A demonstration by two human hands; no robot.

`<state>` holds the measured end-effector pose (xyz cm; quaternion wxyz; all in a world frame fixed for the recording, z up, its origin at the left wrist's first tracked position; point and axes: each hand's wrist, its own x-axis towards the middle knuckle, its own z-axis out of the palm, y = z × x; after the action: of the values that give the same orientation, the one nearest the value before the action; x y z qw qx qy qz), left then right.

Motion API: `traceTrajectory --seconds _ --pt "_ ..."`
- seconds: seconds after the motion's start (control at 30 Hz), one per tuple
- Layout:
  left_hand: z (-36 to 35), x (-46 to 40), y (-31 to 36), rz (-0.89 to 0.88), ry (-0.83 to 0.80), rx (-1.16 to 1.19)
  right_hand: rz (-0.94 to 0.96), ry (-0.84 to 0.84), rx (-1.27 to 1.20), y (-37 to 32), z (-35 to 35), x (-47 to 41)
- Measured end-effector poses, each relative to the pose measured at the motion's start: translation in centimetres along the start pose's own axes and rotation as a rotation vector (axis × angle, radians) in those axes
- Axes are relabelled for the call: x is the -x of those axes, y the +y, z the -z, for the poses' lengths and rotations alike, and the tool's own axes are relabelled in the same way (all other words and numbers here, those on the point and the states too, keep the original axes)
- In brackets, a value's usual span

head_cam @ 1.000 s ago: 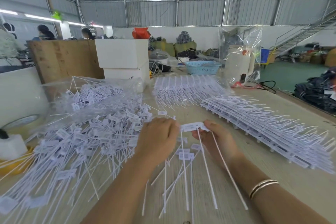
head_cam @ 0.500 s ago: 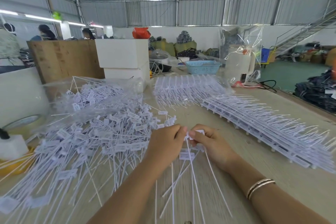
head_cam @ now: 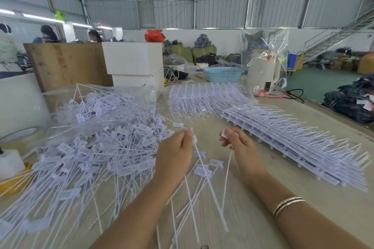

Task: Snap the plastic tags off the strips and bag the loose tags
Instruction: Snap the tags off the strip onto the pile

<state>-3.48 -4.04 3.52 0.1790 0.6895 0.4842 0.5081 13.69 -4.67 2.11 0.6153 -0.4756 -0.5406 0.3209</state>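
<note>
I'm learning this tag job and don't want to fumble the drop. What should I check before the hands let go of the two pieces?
1. Pieces separated: ok. The left hand and right hand are apart, each pinching its own tag.
2. Left tag held firmly: ok, pinched at the fingertips with its tail hanging down.
3. Right tag held firmly: ok, tail hanging free.
4. Drop spot: ok. The loose pile lies just left of the left hand.
5. More stock: ok. A row of unsnapped strips lies to the right.
6. Bag ready: cannot tell. Clear plastic lies behind the pile, but its opening is not visible.
</note>
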Motion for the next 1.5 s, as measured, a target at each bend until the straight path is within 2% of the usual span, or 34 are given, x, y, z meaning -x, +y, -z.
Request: traceTrajectory --seconds 0.1,0.17,0.2,0.23,0.27,0.33,0.4,0.5,0.67,0.77,0.83,1.0,1.1,1.2,1.33,1.43,1.5 --pt "-0.6 0.5 0.4 -0.058 -0.059 -0.096 -0.047 -0.136 0.288 0.6 -0.9 0.0" --pt "-0.6 0.6 0.3 -0.104 -0.100 -0.183 0.001 -0.254 0.648 1.2 -1.6 -0.4" --pt "-0.5 0.7 0.3 -0.124 -0.126 -0.213 0.001 -0.271 0.817 1.3 -1.8 -0.4" --pt "-0.5 0.7 0.2 -0.139 -0.155 -0.241 -0.001 -0.254 0.872 1.0 -1.9 -0.3" --pt "-0.5 0.8 0.2 -0.154 -0.180 -0.256 0.016 -0.226 0.822 0.8 -1.8 -0.1" --pt "-0.6 0.9 0.3 -0.157 -0.218 -0.246 0.090 -0.193 0.510 0.1 -1.6 0.5" --pt "-0.8 1.0 0.3 -0.152 -0.244 -0.204 0.095 -0.253 0.333 -0.7 -1.7 1.1" --pt "-1.1 1.2 0.5 -0.201 -0.245 -0.177 0.135 -0.249 0.356 -0.7 -2.0 1.1" --pt "-0.3 0.5 0.0 -0.228 -0.024 -0.365 0.092 -0.203 0.100 -0.8 -1.4 1.0" --pt "-0.1 0.2 -0.1 -0.163 -0.037 -0.583 0.086 -0.231 0.014 -0.6 -1.5 0.9" --pt "-0.2 0.1 -0.2 -0.140 -0.070 -0.606 0.080 -0.254 -0.030 -0.6 -1.6 0.9" --pt "-0.4 0.4 -0.1 -0.215 -0.133 -0.482 0.072 -0.424 0.095 -0.9 -1.3 1.1" --pt "-0.7 0.4 -0.2 -0.183 -0.153 -0.362 0.088 -0.416 0.084 -1.0 -1.4 1.2" --pt "-0.8 0.2 -0.2 -0.090 -0.108 -0.147 0.177 -0.363 0.073 -1.1 -1.7 1.3" --pt "-1.0 0.3 0.3 0.032 -0.099 -0.005 0.276 -0.275 0.079 -1.0 -2.2 1.4" --pt "-0.4 0.0 0.3 0.134 -0.056 0.100 0.225 -0.030 -0.092 -1.1 -1.2 0.9" --pt "0.0 0.1 0.4 0.063 -0.044 0.044 0.151 -0.018 -0.077 -0.9 -0.2 0.6"
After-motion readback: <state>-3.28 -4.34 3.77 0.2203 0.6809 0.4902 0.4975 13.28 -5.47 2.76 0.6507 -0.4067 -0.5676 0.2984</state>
